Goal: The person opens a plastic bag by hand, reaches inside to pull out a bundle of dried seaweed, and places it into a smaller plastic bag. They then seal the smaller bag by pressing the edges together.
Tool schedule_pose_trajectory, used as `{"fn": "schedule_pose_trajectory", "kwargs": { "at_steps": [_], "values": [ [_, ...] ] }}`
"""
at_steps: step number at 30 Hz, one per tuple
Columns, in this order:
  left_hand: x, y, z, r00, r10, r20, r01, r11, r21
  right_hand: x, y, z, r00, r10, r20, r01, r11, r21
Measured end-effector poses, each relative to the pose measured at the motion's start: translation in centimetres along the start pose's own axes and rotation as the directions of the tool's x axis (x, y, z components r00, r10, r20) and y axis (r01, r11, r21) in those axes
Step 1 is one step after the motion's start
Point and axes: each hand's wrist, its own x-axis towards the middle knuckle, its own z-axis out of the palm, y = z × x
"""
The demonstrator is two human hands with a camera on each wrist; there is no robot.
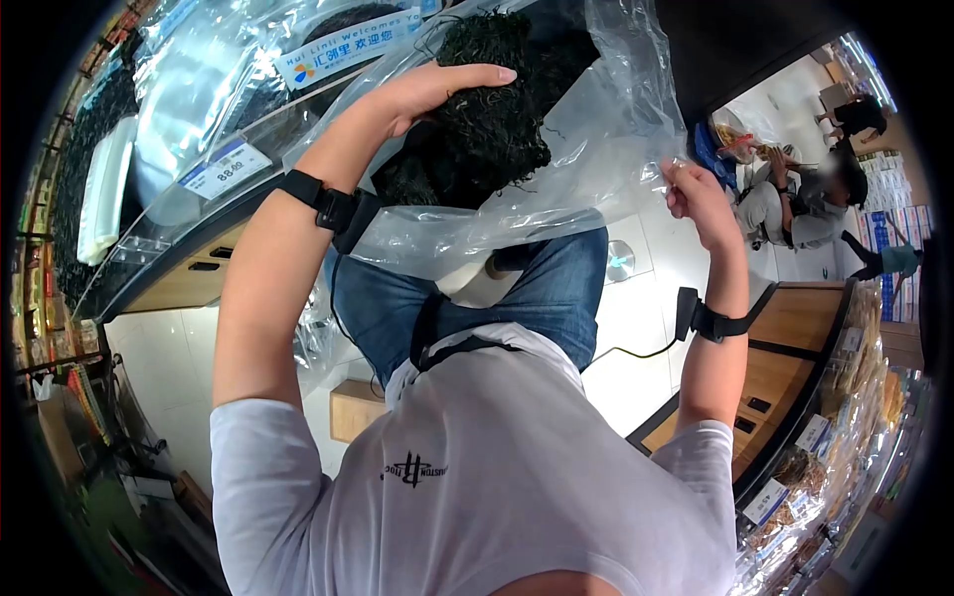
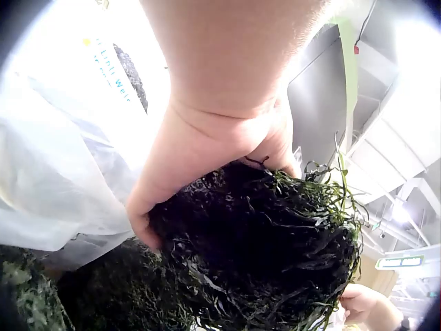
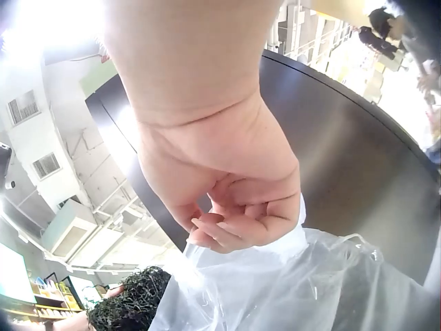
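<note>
My left hand [image 1: 422, 94] grips a thick bundle of dark green, stringy dried seaweed [image 1: 497, 129], its thumb stretched across the top. In the left wrist view the fingers reach round the near side of the seaweed [image 2: 255, 248], and loose strands stick out at its edge. A large clear plastic bag [image 1: 611, 149] spreads around and below the bundle. My right hand [image 1: 701, 204] pinches the bag's edge on the right side. From the right wrist, the curled fingers and thumb hold the gathered plastic [image 3: 275, 276], which hangs down from them.
A price tag [image 1: 225, 167] and a blue-and-white printed strip [image 1: 348, 48] mark the display case at left, where more bagged goods lie. A wooden cabinet [image 1: 785, 363] with packaged goods stands at right. A seated person [image 1: 805, 199] is beyond the right hand.
</note>
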Motion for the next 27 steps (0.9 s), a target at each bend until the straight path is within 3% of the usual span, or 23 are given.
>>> {"fn": "schedule_pose_trajectory", "kwargs": {
  "at_steps": [1,3,5,6,8,10,12,17,20,22,23,25,26,27],
  "values": [
    [-0.2,0.5,-0.2,0.993,0.017,0.117,-0.008,0.997,-0.078,0.0,0.5,-0.5,1.000,-0.004,0.023,0.004,1.000,0.000],
    [-0.3,0.8,0.2,0.993,0.043,0.113,-0.038,0.998,-0.047,-0.3,0.5,-0.9,0.999,-0.011,0.043,0.011,1.000,0.003],
    [0.4,0.4,0.4,0.989,0.098,0.114,-0.090,0.994,-0.069,-0.6,0.1,-1.2,0.990,0.076,-0.117,-0.082,0.996,-0.046],
    [0.9,-0.1,0.4,0.989,0.100,0.111,-0.093,0.993,-0.066,-0.4,0.4,-1.7,0.991,0.071,-0.116,-0.077,0.996,-0.045],
    [1.4,-0.5,0.4,0.989,0.144,0.040,-0.145,0.989,0.034,0.2,0.7,-2.7,0.967,-0.030,-0.252,-0.065,0.931,-0.359],
    [1.2,-0.2,0.3,0.992,0.100,0.081,-0.099,0.995,-0.022,0.7,0.2,-3.1,0.943,-0.092,-0.319,-0.043,0.919,-0.393],
    [1.4,-0.2,0.4,0.987,0.146,0.070,-0.144,0.989,-0.024,0.5,-1.9,-1.9,0.952,-0.226,-0.204,0.199,0.969,-0.145],
    [1.1,1.3,1.0,0.970,0.231,0.077,-0.235,0.971,0.052,1.8,-6.3,6.3,0.947,-0.320,0.004,0.303,0.901,0.309],
    [1.7,1.2,1.4,0.956,0.273,0.105,-0.284,0.952,0.112,4.8,-5.7,10.5,0.961,-0.276,0.002,0.265,0.923,0.278],
    [2.3,0.6,1.6,0.950,0.305,0.067,-0.312,0.925,0.219,5.9,-5.3,12.4,0.983,-0.118,0.143,0.045,0.901,0.432],
    [2.4,0.3,1.6,0.946,0.319,0.049,-0.320,0.908,0.271,6.2,-5.0,13.0,0.982,-0.122,0.143,0.048,0.899,0.436],
    [2.8,-0.2,1.5,0.937,0.349,0.016,-0.330,0.867,0.373,6.7,-4.5,14.1,0.893,-0.317,0.318,-0.008,0.696,0.718],
    [2.8,-0.1,1.4,0.931,0.365,0.001,-0.332,0.844,0.421,6.8,-4.1,14.6,0.893,-0.319,0.318,-0.008,0.695,0.719],
    [2.5,-0.3,1.4,0.880,0.473,-0.041,-0.386,0.763,0.518,7.0,-3.7,15.1,0.903,-0.333,0.273,0.033,0.686,0.727]
  ]
}}
